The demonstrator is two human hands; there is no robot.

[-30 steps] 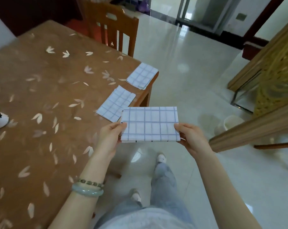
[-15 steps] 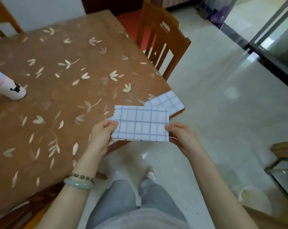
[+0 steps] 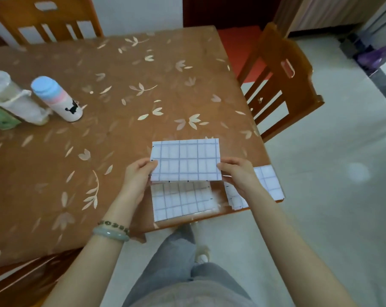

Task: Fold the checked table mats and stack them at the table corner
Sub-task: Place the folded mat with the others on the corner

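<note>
A folded white mat with blue checks hangs just above the table's near right part, held flat by both hands. My left hand pinches its left edge and my right hand pinches its right edge. Under it a second checked mat lies flat on the brown table near the front edge. A third folded checked mat lies at the table's near right corner, partly hidden by my right hand.
A white bottle with a blue cap and two other containers stand at the table's left. One wooden chair stands at the right side, another chair at the far side. My legs are below the front edge.
The view has swung left and the held mat has come over the table, above the mat near the front edge. Both hands keep their hold on its edges.
</note>
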